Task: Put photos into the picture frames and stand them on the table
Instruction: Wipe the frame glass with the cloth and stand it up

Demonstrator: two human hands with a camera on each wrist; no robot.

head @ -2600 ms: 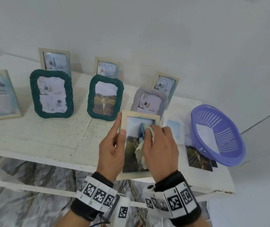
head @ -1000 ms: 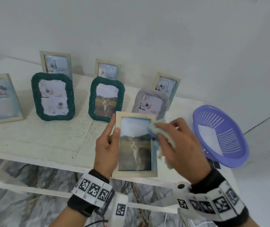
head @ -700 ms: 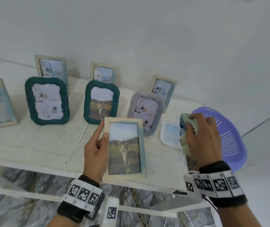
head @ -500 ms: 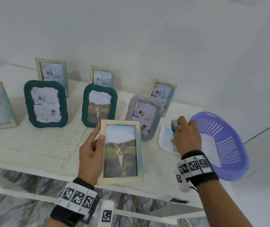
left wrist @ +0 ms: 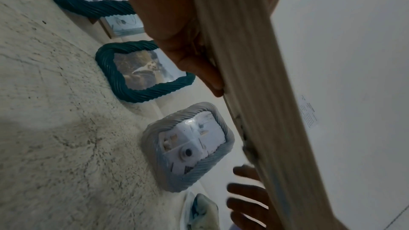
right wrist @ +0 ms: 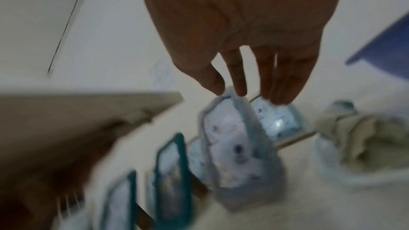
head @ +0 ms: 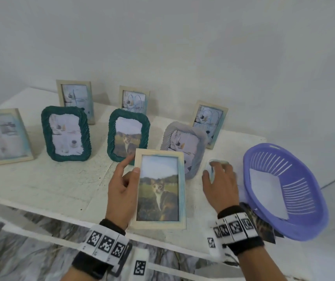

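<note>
Cat-photo frame loaded, not yet stood on the counter.

Wooden frame [head: 160, 191] with the cat photo is gripped at its left edge by the left hand [head: 122, 191], held above the counter [head: 40, 183] front edge. Right hand [head: 220, 187] is seen with fingers [right wrist: 241, 76] loosely extended, nothing held, beside the cloth [right wrist: 363, 135]. Seven frames are already stood behind. Loose photos [head: 264, 228] are left under the purple basket [head: 304, 226].

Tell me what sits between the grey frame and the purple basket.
In the head view, the right hand over a small white tray with a cloth; grey frame, basket.
</note>
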